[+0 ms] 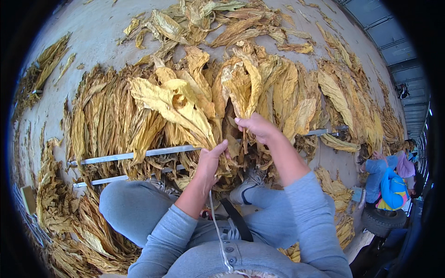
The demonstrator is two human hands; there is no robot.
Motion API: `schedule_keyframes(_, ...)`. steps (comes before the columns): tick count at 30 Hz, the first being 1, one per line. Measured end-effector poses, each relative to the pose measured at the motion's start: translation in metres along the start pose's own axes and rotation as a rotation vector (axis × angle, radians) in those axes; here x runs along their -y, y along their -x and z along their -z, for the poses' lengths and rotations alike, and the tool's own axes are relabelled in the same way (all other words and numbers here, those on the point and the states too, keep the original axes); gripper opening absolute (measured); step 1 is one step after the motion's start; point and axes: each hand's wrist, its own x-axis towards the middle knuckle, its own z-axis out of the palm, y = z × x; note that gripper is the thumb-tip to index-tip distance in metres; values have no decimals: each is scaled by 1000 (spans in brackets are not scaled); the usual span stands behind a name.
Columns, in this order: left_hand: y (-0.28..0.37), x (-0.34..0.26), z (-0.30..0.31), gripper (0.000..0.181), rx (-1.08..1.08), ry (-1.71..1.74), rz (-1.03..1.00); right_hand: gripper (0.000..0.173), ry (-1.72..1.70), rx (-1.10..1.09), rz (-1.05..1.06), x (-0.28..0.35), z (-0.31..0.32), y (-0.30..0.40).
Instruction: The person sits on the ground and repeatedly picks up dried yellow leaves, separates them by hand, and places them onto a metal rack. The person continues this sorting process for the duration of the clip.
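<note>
Dried yellow tobacco leaves lie in a broad row before me. My left hand (210,161) is closed around the stem ends of a bunch of tobacco leaves (174,104), whose blades fan out up and to the left. Just to the right, my right hand (257,128) pinches the stem end of another tobacco leaf (248,90) between thumb and fingers. A dark gap in the row shows between the hands. Two metal bars (139,154) run across the stem ends of the row on the left; one passes behind my left hand.
Loose leaves (208,24) lie scattered on the concrete floor (104,31) beyond the row. More leaf piles stand at lower left (80,232) and right (351,97). A co-worker (389,184) sits at the right near a tire (384,220). A corrugated metal wall (393,38) borders the upper right.
</note>
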Motion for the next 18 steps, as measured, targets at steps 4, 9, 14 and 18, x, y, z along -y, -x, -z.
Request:
schedule_keyframes(4,8,-17,-9,22,2,-40,41,28,-448,444,0,1,-15,22)
schedule_keyframes(9,4,-6,-3,35,125,77,-92,40,-925,578,122,8,-34,38)
schedule_keyframes(14,4,-7,-5,36,139,89,9,37,-1057,461,223,7,-47,45)
schedule_keyframes(18,-4,0,-3,27,-8,19,-144,62,-709,266,275,14,-50,65)
